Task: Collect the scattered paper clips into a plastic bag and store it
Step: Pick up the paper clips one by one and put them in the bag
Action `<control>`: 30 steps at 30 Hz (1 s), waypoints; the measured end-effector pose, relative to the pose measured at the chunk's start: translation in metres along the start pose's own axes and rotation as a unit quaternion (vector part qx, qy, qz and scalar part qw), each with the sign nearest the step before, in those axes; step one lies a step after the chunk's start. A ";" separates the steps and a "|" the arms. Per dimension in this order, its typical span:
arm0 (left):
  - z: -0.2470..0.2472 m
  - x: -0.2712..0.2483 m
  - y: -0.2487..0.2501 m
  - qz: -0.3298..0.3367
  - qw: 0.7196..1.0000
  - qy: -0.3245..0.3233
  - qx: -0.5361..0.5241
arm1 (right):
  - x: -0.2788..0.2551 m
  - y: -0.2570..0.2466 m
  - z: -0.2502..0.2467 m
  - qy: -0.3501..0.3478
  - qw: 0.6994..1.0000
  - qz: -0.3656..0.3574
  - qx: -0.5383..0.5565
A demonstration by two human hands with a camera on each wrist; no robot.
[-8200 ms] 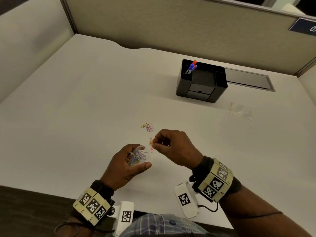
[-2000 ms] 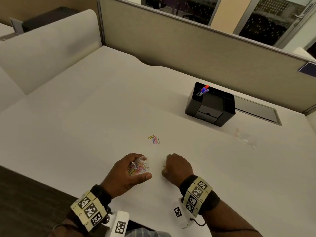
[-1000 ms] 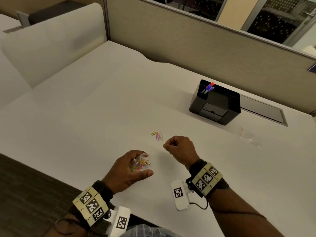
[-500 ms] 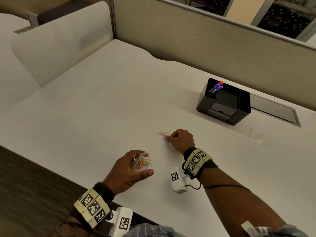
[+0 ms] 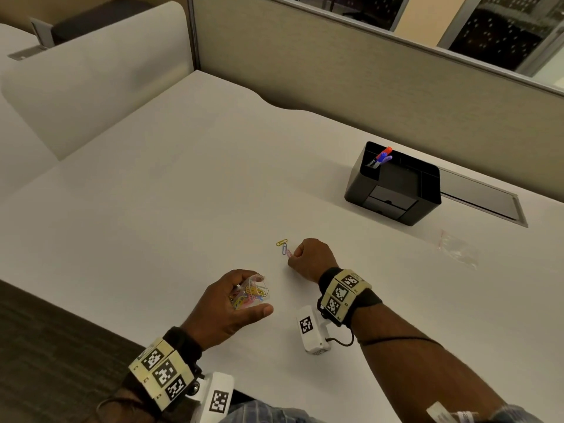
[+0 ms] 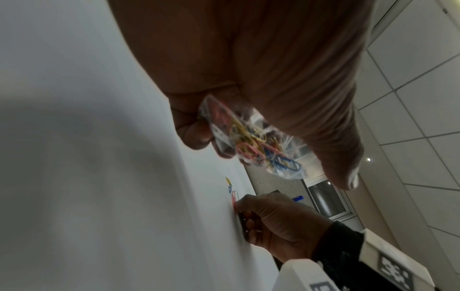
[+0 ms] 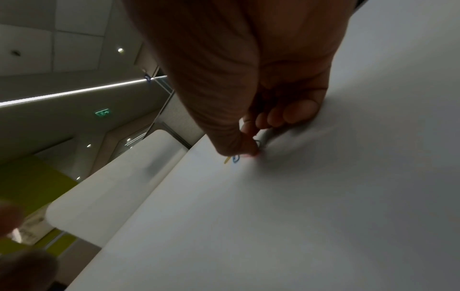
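Three paper clips (image 5: 284,247) lie loose on the worktop (image 5: 152,209), well in front of the black organizer (image 5: 393,190). Right hand (image 5: 309,259) pinches the pink one; left hand (image 5: 227,309) grips the part-filled bag (image 5: 251,293). Next: lift it and drop it into the bag's mouth.

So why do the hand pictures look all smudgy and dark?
Right wrist view: the right hand fills the frame close up, soft and dim, shadowing the desk by the blurry clips. Left wrist view: the bag of paper clips is fairly sharp, the desk beside it shaded. Head view: evenly lit, edges bent by the wide lens.
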State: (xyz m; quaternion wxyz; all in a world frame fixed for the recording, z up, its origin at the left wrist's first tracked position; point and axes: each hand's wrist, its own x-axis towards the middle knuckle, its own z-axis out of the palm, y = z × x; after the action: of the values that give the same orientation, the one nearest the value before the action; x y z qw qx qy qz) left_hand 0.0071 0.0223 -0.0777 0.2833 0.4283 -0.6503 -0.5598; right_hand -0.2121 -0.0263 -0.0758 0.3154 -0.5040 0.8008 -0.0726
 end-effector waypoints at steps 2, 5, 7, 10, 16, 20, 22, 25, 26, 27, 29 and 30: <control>0.000 0.001 -0.001 0.001 1.000 0.000 0.000 | -0.009 0.000 0.000 0.006 1.000 -0.022 -0.012; 0.000 0.003 -0.002 0.000 1.000 -0.002 -0.008 | -0.025 0.006 -0.001 0.033 0.999 -0.043 0.001; 0.000 0.005 -0.002 -0.002 1.000 -0.005 -0.014 | -0.034 0.014 -0.002 0.047 0.997 -0.046 0.037; 0.001 0.008 -0.004 -0.002 1.000 -0.010 -0.013 | -0.046 0.027 -0.007 0.061 0.993 -0.038 0.090; 0.003 0.015 -0.003 0.004 1.000 -0.019 -0.008 | -0.091 0.012 -0.030 0.021 0.969 -0.077 0.232; 0.006 0.020 0.000 0.017 0.999 -0.034 0.007 | -0.108 -0.012 -0.038 -0.022 0.974 -0.155 0.164; 0.007 0.022 0.001 0.025 0.999 -0.037 0.011 | -0.108 -0.019 -0.035 -0.033 0.974 -0.173 0.142; 0.007 0.024 0.000 0.028 0.999 -0.037 0.013 | -0.105 -0.025 -0.031 -0.029 0.974 -0.189 0.123; 0.006 0.024 0.000 0.028 0.999 -0.037 0.013 | -0.104 -0.026 -0.030 -0.026 0.973 -0.189 0.128; 0.005 0.024 0.001 0.027 0.999 -0.035 0.012 | -0.102 -0.026 -0.031 -0.023 0.972 -0.185 0.141; 0.002 0.023 0.001 0.023 0.999 -0.031 0.009 | -0.095 -0.023 -0.033 -0.007 0.970 -0.158 0.182; 0.001 0.023 0.002 0.020 0.999 -0.029 0.007 | -0.089 -0.020 -0.033 0.006 0.970 -0.136 0.202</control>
State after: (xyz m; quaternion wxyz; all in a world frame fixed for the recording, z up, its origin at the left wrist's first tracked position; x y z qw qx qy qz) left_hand -0.0048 0.0029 -0.0786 0.2726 0.4004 -0.6705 -0.5619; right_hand -0.1902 0.0334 -0.0024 0.3932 -0.5334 0.6954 -0.2780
